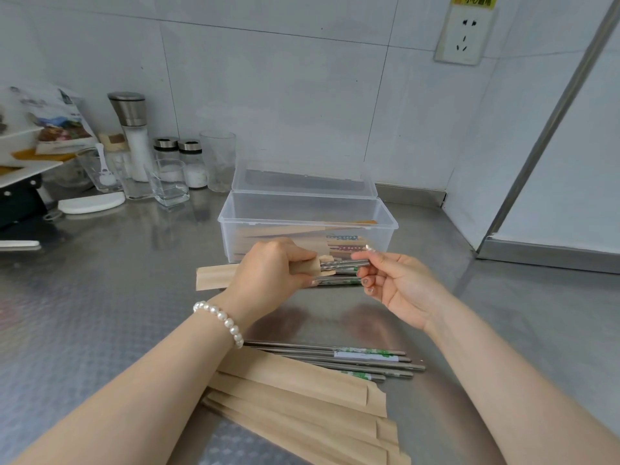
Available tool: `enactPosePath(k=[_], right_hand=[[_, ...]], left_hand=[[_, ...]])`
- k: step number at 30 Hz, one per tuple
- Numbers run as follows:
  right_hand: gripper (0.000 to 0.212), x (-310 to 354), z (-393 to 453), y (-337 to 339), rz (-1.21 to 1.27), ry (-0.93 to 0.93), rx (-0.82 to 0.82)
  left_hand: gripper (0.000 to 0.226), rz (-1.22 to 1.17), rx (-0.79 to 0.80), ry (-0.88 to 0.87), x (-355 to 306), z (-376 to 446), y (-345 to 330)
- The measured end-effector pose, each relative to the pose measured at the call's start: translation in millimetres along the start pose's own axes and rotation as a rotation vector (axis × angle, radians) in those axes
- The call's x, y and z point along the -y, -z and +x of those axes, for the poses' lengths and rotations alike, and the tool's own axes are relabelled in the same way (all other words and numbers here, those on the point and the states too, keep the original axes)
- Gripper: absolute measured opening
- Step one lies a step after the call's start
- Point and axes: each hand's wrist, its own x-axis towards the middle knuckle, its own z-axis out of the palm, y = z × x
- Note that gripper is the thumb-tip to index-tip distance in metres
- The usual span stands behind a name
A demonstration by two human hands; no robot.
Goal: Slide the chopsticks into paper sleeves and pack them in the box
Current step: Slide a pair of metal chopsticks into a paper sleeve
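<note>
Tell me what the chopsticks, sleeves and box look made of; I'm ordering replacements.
Chopsticks: seemingly metal, likely stainless steel, by their silvery grey sheen; green print near one end.
Sleeves: brown kraft-like paper, matte, with sharp folds.
Box: clear plastic, slightly frosted; the contents show through its walls, and its lid stands open.

White tiled wall (268, 78) behind steel counter (100, 297).
</note>
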Motion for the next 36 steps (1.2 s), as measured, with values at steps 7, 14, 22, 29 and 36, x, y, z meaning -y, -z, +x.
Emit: enactPosePath(k=[7,14,22,29,36], right_hand=[[0.017,0.8,0.1,-1.9,-0.036,0.052,-0.069],[0.022,47.2,3.5,17.8,0.165,0.218,-0.177],[0.022,99.6,39.5,12.0,-0.252,0.207,-0.197],[0.018,95.8,62.5,-15.9,-0.531,0.058,-0.222],[0.022,78.1,79.2,-31.1,-1.036,0.114,-0.436]], left_hand=[[0.044,0.086,-0.051,-0.167,0.0,2.4,0.3],[0.017,0.128,-0.707,-0.383,-2.6,5.2,30.3],[0.021,0.062,-0.575,-0.244,11.6,9.7,25.7],[0.022,0.063,-0.523,-0.206,17.8,13.1,22.4],[0.029,0.119,-0.407,-0.131,19.1,12.1,20.4]])
